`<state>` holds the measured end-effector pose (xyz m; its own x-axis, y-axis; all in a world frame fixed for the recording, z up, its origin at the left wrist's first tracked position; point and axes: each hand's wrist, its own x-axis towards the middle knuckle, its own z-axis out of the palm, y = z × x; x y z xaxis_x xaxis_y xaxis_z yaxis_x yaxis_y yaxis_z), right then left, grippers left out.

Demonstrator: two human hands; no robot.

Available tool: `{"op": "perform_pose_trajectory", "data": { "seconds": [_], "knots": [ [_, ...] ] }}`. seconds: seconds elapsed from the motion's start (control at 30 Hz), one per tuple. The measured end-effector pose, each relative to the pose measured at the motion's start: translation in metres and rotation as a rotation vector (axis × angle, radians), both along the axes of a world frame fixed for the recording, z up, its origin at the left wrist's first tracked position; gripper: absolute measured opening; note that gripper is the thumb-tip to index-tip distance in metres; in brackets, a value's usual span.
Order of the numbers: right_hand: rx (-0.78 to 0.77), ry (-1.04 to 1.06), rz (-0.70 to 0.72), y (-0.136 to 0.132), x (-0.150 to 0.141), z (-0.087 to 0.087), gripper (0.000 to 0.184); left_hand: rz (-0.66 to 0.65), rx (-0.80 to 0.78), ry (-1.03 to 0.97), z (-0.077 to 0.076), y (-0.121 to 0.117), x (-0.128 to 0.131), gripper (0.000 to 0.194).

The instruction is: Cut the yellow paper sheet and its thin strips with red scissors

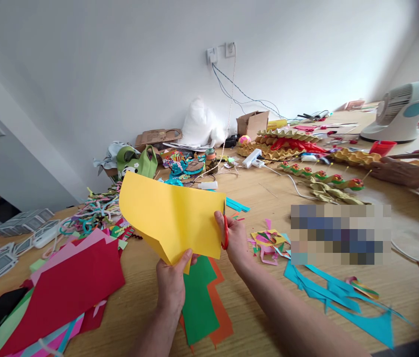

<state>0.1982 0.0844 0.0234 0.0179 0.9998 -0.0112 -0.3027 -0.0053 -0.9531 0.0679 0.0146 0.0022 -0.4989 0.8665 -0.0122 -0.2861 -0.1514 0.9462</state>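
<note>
A folded yellow paper sheet (170, 215) is held up above the tabletop (257, 198), between the two hands. Its lower corner is pinched by the left hand (172, 282), thumb on the front. Red-handled scissors (225, 233) are gripped by the right hand (234, 238) at the sheet's right edge, fingers closed through the handles. Green paper (198, 302) over orange paper (220, 312) is seen flat beneath the hands. Red sheets (68, 287) are piled to the left, blue offcuts (343, 297) are scattered to the right. A white fan (402, 111) is placed at the far right, and another person's hand (398, 171) is rested near it. A white wall (120, 64) with sockets (220, 52) is seen behind the clutter.
</note>
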Motion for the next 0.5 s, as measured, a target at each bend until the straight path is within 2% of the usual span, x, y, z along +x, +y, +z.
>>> {"op": "perform_pose_trajectory", "data": {
  "seconds": [0.3,0.5],
  "knots": [
    [-0.019,-0.025,-0.017,-0.0010,0.0012,0.0033,0.052,0.000,0.005,-0.024,0.0027,-0.0010,0.0003,0.023],
    [0.022,-0.086,-0.038,-0.0009,0.0021,0.0018,0.052,0.015,0.012,-0.015,0.0063,0.0000,0.0003,0.025]
  ]
}}
